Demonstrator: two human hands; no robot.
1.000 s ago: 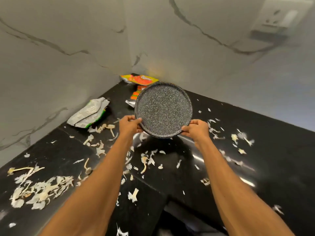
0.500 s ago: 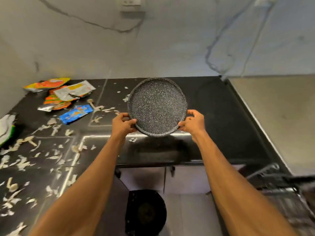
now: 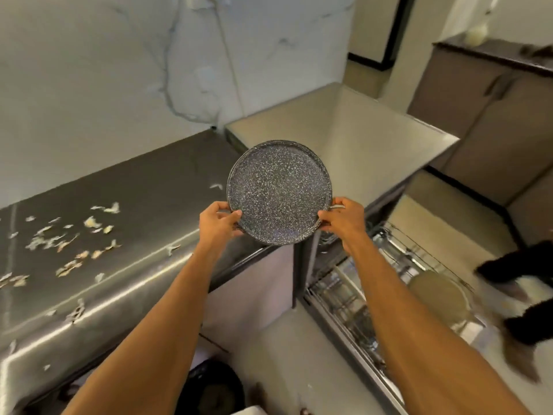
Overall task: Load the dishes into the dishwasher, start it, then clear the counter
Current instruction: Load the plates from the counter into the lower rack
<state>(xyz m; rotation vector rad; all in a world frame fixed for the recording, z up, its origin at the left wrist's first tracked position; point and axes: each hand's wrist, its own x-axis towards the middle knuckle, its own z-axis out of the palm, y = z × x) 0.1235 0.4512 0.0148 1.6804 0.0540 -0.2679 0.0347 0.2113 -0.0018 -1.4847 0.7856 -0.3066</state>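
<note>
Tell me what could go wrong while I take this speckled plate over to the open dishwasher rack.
The left hand and right hand pinch only the lower rim of the speckled plate, so it may tip or slip. The dishwasher rack sits low on the right and already holds a pale plate; lowering this one in could knock against it or the wires.

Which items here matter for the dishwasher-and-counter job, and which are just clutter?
Job: speckled plate, gripped at its rim by left hand and right hand; pulled-out dishwasher rack, holding a beige plate; peel scraps on the counter, to clear later.
Lying about: pale jug on the far cabinet; another person's legs beyond the rack.
</note>
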